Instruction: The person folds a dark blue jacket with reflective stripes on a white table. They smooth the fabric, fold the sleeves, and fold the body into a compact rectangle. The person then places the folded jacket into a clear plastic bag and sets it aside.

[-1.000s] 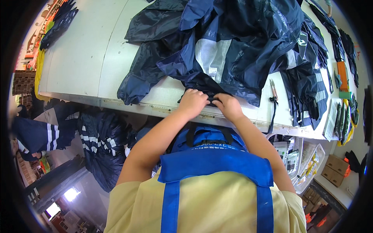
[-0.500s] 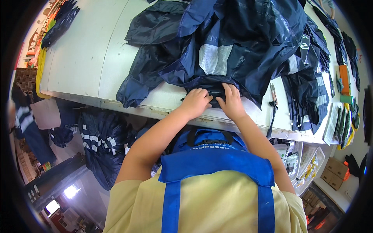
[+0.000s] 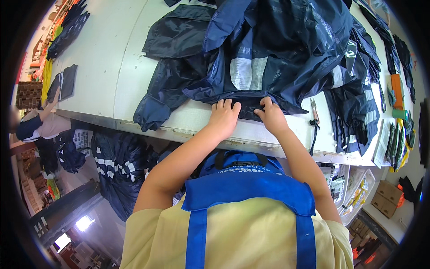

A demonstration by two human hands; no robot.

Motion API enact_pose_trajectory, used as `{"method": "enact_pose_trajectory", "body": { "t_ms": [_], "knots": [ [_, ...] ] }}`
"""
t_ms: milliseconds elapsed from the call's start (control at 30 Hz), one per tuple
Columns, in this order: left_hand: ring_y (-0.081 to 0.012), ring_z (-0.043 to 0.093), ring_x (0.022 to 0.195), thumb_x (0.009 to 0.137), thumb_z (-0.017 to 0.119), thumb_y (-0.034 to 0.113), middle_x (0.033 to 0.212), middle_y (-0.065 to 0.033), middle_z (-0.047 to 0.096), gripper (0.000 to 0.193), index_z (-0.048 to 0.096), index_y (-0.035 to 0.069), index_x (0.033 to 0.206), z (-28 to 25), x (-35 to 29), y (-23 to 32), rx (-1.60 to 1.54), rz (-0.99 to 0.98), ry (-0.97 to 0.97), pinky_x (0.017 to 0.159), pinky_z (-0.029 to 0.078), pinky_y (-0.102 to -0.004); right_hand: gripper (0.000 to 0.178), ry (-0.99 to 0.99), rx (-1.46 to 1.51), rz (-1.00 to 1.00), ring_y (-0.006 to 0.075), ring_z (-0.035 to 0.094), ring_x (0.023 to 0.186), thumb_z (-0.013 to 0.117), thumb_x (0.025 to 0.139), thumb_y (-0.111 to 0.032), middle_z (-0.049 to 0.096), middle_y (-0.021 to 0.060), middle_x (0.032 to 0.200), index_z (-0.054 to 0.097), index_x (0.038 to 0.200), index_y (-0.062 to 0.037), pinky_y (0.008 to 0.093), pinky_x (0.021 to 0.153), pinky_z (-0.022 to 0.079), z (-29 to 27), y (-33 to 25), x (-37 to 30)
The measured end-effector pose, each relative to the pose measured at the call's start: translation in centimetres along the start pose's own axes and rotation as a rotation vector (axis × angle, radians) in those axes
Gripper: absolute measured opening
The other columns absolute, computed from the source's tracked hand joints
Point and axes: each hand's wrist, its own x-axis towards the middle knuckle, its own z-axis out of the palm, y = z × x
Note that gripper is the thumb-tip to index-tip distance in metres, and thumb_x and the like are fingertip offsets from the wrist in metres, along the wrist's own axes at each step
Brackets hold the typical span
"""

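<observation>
A shiny dark navy rain jacket [image 3: 286, 58] with silvery reflective strips lies spread over the table, its near hem folded into a flat band. At the left part of that hem, my left hand [image 3: 225, 117] has its fingers bent over the fabric, thumb against it. A short way to the right, my right hand [image 3: 272, 117] is closed on the same edge, index finger curled and thumb tucked in. The cloth between the fingers is partly hidden. Nearest to the right hand, a pair of thread snips [image 3: 315, 111] with a black cord lies on the table.
The white table [image 3: 96, 76] has a metal front edge. At right lies a stack of dark garments [image 3: 358, 110]. Below hang bundled navy garments [image 3: 117, 166]; a white basket [image 3: 358, 197] holds packets. At far left, a co-worker's hand [image 3: 57, 94] touches a folded dark garment [image 3: 68, 82].
The near hem now lies as a flatter, straighter band, and both hands have shifted slightly along it. At far left, a co-worker has come to the table with a folded dark garment.
</observation>
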Motion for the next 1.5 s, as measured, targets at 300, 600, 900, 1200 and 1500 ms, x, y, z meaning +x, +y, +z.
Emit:
{"method": "enact_pose_trajectory", "body": {
  "t_ms": [300,600,900,1200,1500],
  "knots": [
    [-0.0369,0.053,0.098,0.082,0.057,0.011,0.101,-0.0196,0.058,0.026,0.057,0.003,0.106,-1.1,1.1,-2.8,0.019,0.045,-0.153,0.088,0.040,-0.0455,0.030,0.063,-0.278,-0.321,0.0317,0.060,0.089,0.067,0.082,-0.025,0.059,0.0136,0.098,0.057,0.100,-0.0029,0.0407,0.079,0.050,-2.2,-1.4,-0.9],
    [-0.0311,0.054,0.094,0.075,0.071,0.020,0.103,-0.0137,0.054,0.037,0.061,0.010,0.109,-3.3,0.1,-3.1,0.051,0.074,-0.034,0.084,0.041,-0.0420,0.026,-0.042,-0.363,-0.366,0.0264,0.057,0.085,0.064,0.081,-0.017,0.056,0.0095,0.087,0.059,0.105,-0.0069,0.0377,0.072,0.048,-2.8,-0.6,-0.3],
    [-0.0265,0.054,0.088,0.082,0.057,0.015,0.096,-0.0094,0.057,0.013,0.060,0.005,0.089,-2.0,2.8,-0.7,0.181,0.131,-0.074,0.079,0.044,-0.0408,0.023,0.090,-0.299,-0.311,0.0256,0.057,0.086,0.056,0.078,-0.009,0.058,0.0064,0.085,0.059,0.101,-0.0096,0.0374,0.071,0.045,-0.2,0.9,0.4],
    [-0.0305,0.053,0.098,0.079,0.061,0.010,0.103,-0.0128,0.056,0.023,0.064,0.007,0.102,2.9,3.9,6.2,-0.401,0.099,0.040,0.080,0.043,-0.0446,0.039,0.245,-0.021,-0.142,0.0322,0.052,0.106,0.063,0.067,0.001,0.057,0.0134,0.110,0.058,0.105,-0.0040,0.0419,0.094,0.040,-3.9,2.5,-2.9],
    [-0.0253,0.049,0.099,0.076,0.069,0.024,0.097,-0.0019,0.061,0.017,0.072,0.014,0.090,4.3,4.5,8.4,-0.283,-0.060,-0.017,0.081,0.031,-0.0440,0.021,0.044,-0.071,0.030,0.0275,0.053,0.098,0.068,0.071,-0.009,0.062,0.0053,0.094,0.067,0.092,-0.0099,0.0403,0.086,0.040,-3.6,5.5,-4.1]
  ]
}}
